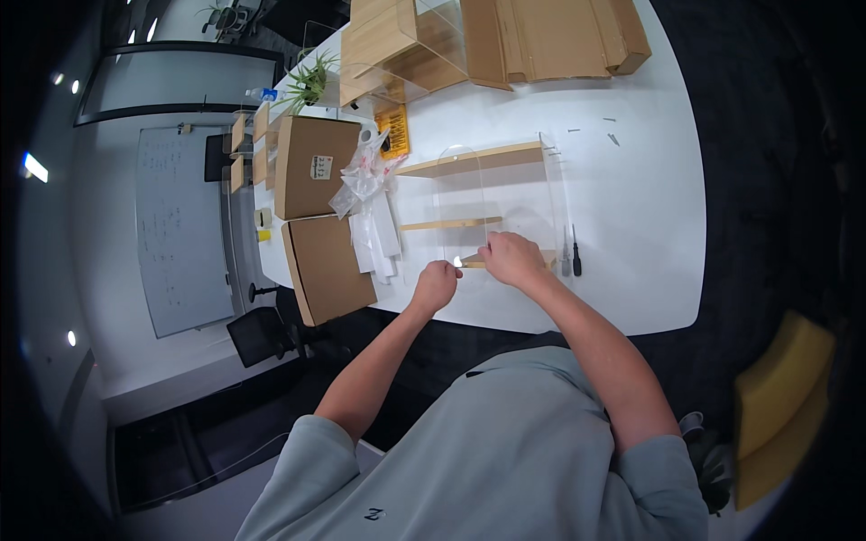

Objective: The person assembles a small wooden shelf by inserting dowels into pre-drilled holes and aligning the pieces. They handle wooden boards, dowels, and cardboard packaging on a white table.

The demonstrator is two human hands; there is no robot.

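A partly assembled shelf rack lies on the white table, made of clear acrylic panels (462, 194) and light wooden boards (469, 160). My left hand (437, 287) is closed beside the near corner of the left clear panel; what its fingertips pinch is too small to make out. Curled over the nearest wooden board (548, 260), my right hand (512, 259) is closed with its fingers close to the left hand. Its palm hides part of that board. A middle wooden board (451, 224) sits just beyond both hands. To the right lie a black-handled screwdriver (576, 257) and a second, greyish one (566, 261).
Left of the rack are crumpled plastic bags (364, 180), white strips (374, 236), an orange tool case (394, 132) and cardboard boxes (329, 270). Small screws (613, 140) lie at the right. An open carton (564, 41), another wood-and-acrylic unit (379, 45) and a plant (311, 83) stand farther back.
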